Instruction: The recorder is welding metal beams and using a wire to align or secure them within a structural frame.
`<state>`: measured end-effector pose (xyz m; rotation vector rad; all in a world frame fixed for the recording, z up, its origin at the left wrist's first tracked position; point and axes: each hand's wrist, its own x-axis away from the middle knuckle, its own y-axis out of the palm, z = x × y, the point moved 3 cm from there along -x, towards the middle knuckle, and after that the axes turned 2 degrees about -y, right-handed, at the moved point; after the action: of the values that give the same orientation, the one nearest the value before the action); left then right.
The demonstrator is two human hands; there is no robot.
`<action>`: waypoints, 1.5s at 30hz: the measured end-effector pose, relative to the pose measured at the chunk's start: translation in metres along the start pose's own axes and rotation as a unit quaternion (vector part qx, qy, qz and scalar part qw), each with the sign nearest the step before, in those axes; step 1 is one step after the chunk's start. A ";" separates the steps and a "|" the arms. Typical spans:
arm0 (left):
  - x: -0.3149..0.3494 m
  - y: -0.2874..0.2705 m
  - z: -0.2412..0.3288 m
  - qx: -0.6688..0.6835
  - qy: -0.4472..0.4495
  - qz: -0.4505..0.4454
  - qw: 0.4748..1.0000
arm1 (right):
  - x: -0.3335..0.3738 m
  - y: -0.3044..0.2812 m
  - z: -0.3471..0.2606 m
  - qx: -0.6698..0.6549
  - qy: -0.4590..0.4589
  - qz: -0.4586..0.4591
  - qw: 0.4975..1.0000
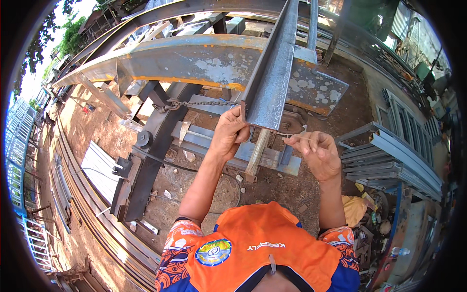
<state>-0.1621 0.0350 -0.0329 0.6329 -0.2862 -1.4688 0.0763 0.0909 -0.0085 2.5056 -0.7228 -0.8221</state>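
A long steel channel (273, 80) runs away from me, its near end at chest height. My left hand (229, 134) is closed at the left corner of that end, its fingers around a small rusty flat piece (242, 111) that stands upright against the channel. Just right of the end, my right hand (318, 152) pinches a thin pale string (302, 138) between thumb and fingertips. The string leads toward the channel's lower edge; its far end is hard to make out. Below the channel end a wooden post (258, 153) slants downward.
A rusty chain (187, 103) stretches from a dark steel beam (158, 158) toward the channel. Behind it lies a large grey beam (189, 61). Stacked steel frames (389, 153) stand at right, near a yellow cloth (354, 210). Long steel bars (92, 204) lie on the ground at left.
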 end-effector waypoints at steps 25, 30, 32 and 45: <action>-0.095 0.092 -0.032 -0.039 0.049 -0.033 0.998 | -0.252 0.082 -0.110 0.551 -0.209 -0.054 0.806; -0.083 0.038 -0.022 -0.056 0.142 0.091 0.984 | -0.275 0.088 -0.074 0.789 0.016 -0.136 0.599; -0.077 0.022 0.003 -0.079 0.116 0.097 0.985 | -0.274 0.088 -0.078 0.800 0.010 -0.140 0.584; -0.113 0.024 0.077 -0.292 0.199 0.113 0.928 | -0.269 0.110 -0.066 0.878 0.057 -0.228 0.416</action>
<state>-0.1965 0.1275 0.0649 0.3790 0.3792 -1.0904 -0.1063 0.1754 0.2120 4.6560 -1.1163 0.8183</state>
